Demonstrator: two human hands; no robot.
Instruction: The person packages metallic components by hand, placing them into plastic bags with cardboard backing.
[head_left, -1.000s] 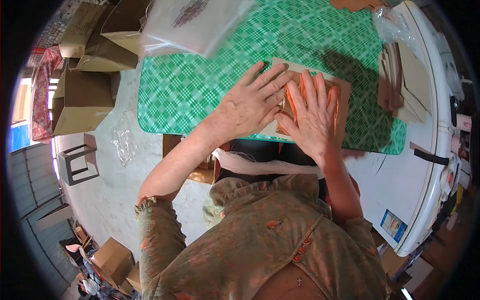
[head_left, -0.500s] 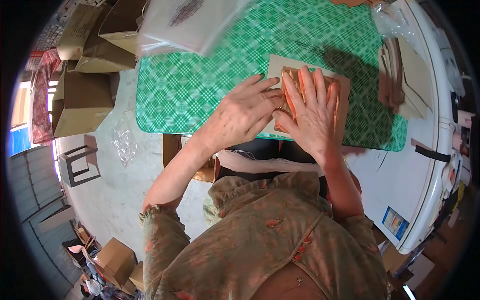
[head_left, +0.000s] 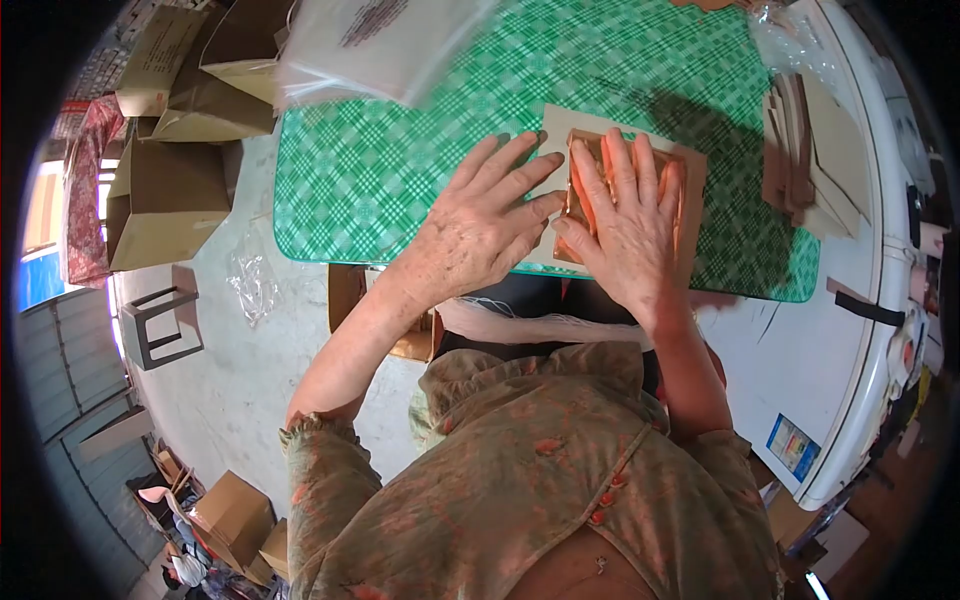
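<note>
A beige board (head_left: 562, 121) lies near the front edge of the green checked tablecloth (head_left: 380, 190). On it is a shiny copper-coloured rectangular panel (head_left: 661, 160), mostly covered by my right hand (head_left: 632, 230). That hand is laid flat over the panel, its fingers stretched out and a little apart. My left hand (head_left: 478, 222) is open, fingers spread, with its index fingertip at the panel's left edge and the other fingertips near the board's left side.
Clear plastic bags (head_left: 370, 50) lie at the table's back left. A stack of beige and brown boards (head_left: 815, 160) rests at the right, beside crumpled clear plastic (head_left: 795, 40). Open cardboard boxes (head_left: 175, 190) stand left of the table, near a small grey frame-like stand (head_left: 160, 328).
My left hand's fingers have spread apart and drawn slightly left from the panel. My right hand stays flat on it; the whole view has shifted slightly.
</note>
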